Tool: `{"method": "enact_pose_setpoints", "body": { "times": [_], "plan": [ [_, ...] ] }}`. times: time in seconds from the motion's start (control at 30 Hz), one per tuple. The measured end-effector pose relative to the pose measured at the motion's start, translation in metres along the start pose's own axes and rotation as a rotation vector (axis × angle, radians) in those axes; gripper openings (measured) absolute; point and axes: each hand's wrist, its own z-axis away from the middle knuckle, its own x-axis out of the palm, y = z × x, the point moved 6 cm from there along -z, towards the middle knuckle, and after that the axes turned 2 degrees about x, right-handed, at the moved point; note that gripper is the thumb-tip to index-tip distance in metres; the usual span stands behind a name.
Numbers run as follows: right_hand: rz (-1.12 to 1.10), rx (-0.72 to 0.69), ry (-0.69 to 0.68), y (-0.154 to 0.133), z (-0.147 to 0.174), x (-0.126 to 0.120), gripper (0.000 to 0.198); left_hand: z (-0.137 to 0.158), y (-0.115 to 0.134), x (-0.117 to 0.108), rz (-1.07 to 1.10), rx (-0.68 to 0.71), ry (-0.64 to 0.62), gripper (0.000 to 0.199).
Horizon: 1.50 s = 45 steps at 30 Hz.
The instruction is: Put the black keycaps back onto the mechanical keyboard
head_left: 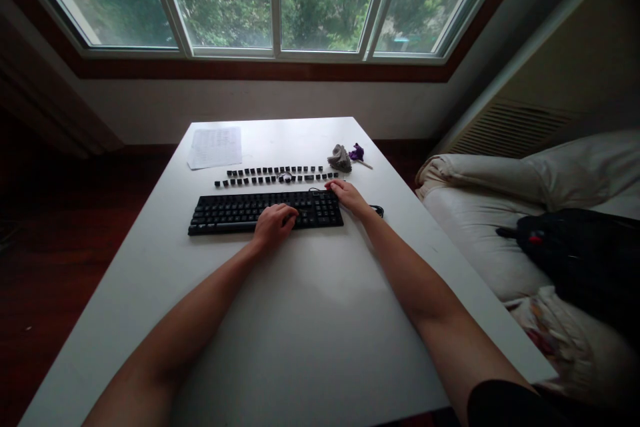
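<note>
On the white table (320, 320) lies a black keyboard (230, 210). My left hand (275, 221) rests over its right-middle part, thumb and fingers bent together at the keys; whatever is between the fingertips is too small to make out. At the keyboard's back right corner, my right hand (347, 196) has its fingers closed on the edge. Two rows of loose black keycaps (260, 180) stretch across the table behind the keyboard. A thin ring-like wire tool (285, 177) seems to lie among them, its kind unclear.
A crumpled grey cloth (340, 159) and a purple brush-like thing with a pale stick (357, 152) sit at the back right. Printed paper (216, 147) lies back left. A coiled black cable (377, 210) is beside my right wrist. A sofa with a black bag (575, 247) stands to the right.
</note>
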Motion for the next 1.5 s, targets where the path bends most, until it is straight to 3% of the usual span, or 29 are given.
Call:
{"method": "enact_pose_setpoints", "body": {
  "times": [0.43,0.67,0.73,0.87,0.93,1.17,1.33,1.5],
  "plan": [
    [0.027,-0.021,0.035,0.000,0.003,-0.004,0.027,0.001,0.001,0.001,-0.023,0.028,-0.019,0.016],
    [0.034,0.018,0.076,-0.013,0.007,-0.030,0.027,0.002,0.008,0.002,-0.089,0.137,-0.065,0.015],
    [0.103,0.007,0.021,-0.022,0.011,-0.037,0.027,0.002,0.011,0.002,-0.095,0.184,-0.099,0.018],
    [0.185,-0.013,-0.280,-0.032,0.023,-0.034,0.024,0.002,0.012,0.004,-0.108,0.238,-0.153,0.027],
    [0.219,-0.014,-0.320,-0.034,0.027,-0.035,0.023,0.002,0.012,0.006,-0.118,0.244,-0.174,0.032],
    [0.394,-0.177,0.013,-0.038,0.026,-0.042,0.023,0.005,0.012,0.013,-0.108,0.254,-0.200,0.049],
    [0.462,-0.321,0.146,-0.044,0.035,-0.014,0.022,0.006,0.011,0.015,-0.102,0.260,-0.204,0.052],
    [0.546,-0.368,0.174,-0.057,0.048,0.016,0.029,0.005,0.009,0.016,-0.100,0.254,-0.200,0.050]
  ]
}}
